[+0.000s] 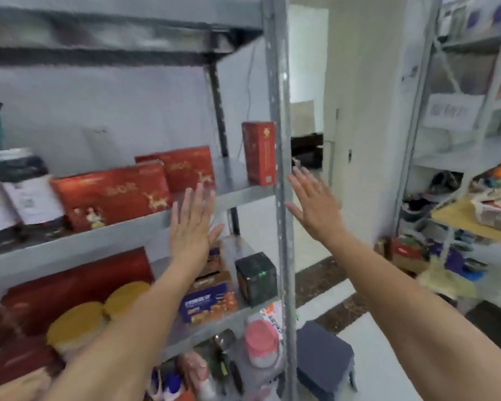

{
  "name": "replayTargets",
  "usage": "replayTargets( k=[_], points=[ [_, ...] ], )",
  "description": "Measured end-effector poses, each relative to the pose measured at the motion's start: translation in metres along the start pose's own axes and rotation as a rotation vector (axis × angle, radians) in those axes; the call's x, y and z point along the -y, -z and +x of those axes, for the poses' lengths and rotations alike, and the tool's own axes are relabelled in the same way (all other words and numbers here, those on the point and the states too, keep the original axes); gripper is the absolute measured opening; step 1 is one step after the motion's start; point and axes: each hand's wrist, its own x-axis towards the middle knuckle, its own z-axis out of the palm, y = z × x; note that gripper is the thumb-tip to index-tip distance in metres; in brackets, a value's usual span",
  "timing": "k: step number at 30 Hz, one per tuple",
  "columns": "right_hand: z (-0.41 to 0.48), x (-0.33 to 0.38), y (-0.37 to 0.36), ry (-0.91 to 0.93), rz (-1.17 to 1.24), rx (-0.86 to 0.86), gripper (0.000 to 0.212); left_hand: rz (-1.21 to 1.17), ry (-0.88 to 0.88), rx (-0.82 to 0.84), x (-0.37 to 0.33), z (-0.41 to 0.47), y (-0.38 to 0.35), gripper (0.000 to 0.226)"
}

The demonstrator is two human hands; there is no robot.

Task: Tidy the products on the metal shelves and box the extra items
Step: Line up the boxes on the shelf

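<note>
The left hand [193,224] and right hand [315,204] are flat, holding nothing. Red boxes [113,195] (gold writing too blurry to read) sit on the metal shelf [248,195]. A grey post [282,250] stands between the hands.

White walls [359,82] flank a doorway [307,68]; a grey stool [324,351] sits on pale floor [388,357].

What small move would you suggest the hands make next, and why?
Probably reach the open left hand to the tall red box: it stands alone by the post, apart from the flat red boxes, and the right hand is outside the post.
</note>
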Motion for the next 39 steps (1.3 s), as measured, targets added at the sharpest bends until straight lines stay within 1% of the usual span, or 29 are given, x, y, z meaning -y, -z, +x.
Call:
replayTargets(
  k=[2,4,7,9,12,16,19,21,24,27,31,34,39],
  points=[
    [0.051,0.043,0.015,0.118,0.045,-0.134,0.058,0.111,0.087,-0.045,0.038,0.004,0.027,0.076],
    [0.088,0.081,0.025,0.205,0.089,-0.184,0.057,0.168,0.161,-0.084,0.069,-0.001,0.051,0.077],
    [0.121,0.123,0.029,0.3,0.079,-0.161,0.056,0.272,0.248,-0.116,0.102,-0.019,0.078,0.073],
    [0.132,0.14,0.025,0.324,0.056,-0.114,0.055,0.311,0.295,-0.132,0.115,-0.029,0.089,0.072],
    [0.142,0.152,0.013,0.303,0.047,-0.019,0.06,0.317,0.332,-0.129,0.121,-0.032,0.098,0.076],
    [0.157,0.16,0.002,0.251,0.022,0.148,0.078,0.374,0.314,-0.076,0.122,-0.014,0.101,0.078],
    [0.165,0.162,-0.006,0.255,0.023,0.207,0.076,0.337,0.314,-0.013,0.119,-0.006,0.095,0.083],
    [0.168,0.159,-0.012,0.264,0.029,0.23,0.071,0.312,0.335,-0.005,0.116,-0.005,0.09,0.087],
    [0.168,0.15,-0.019,0.263,0.065,0.215,0.071,0.304,0.347,-0.034,0.112,-0.002,0.089,0.088],
    [0.168,0.145,-0.021,0.276,0.068,0.125,0.074,0.301,0.347,-0.032,0.111,0.001,0.092,0.087],
    [0.174,0.142,-0.018,0.262,0.049,0.071,0.068,0.289,0.35,-0.027,0.109,0.001,0.093,0.086],
    [0.178,0.14,-0.017,0.232,0.122,0.082,0.06,0.284,0.343,-0.033,0.11,0.001,0.094,0.085],
    [0.182,0.143,-0.004,0.157,0.25,0.165,0.043,0.283,0.321,-0.059,0.113,0.0,0.094,0.084]
  ],
)
